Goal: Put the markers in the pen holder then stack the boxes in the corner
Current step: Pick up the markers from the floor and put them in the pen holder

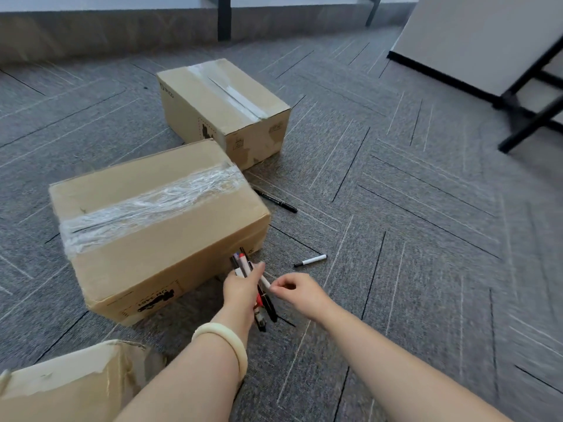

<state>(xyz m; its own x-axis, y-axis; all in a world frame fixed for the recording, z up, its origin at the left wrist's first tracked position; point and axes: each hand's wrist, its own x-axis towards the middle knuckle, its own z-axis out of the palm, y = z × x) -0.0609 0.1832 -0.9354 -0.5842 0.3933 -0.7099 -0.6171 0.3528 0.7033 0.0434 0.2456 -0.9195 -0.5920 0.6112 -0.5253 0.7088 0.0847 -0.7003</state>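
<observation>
My left hand [242, 289] is closed around a bundle of several markers [243, 263], held just in front of the near large cardboard box [152, 226]. My right hand [294, 290] pinches the end of a white marker [264, 281] that rests against the bundle. Two loose markers lie on the carpet: a white one with a black cap [310, 261] and a black one [278, 201]. A smaller taped box [225, 111] stands farther back. A third box [70, 385] with a torn flap sits at the bottom left. No pen holder is visible.
Grey carpet tiles cover the floor. A whiteboard on a black stand [518, 111] leans at the right. A low grey wall base [122, 28] with dark posts [224, 16] runs along the back.
</observation>
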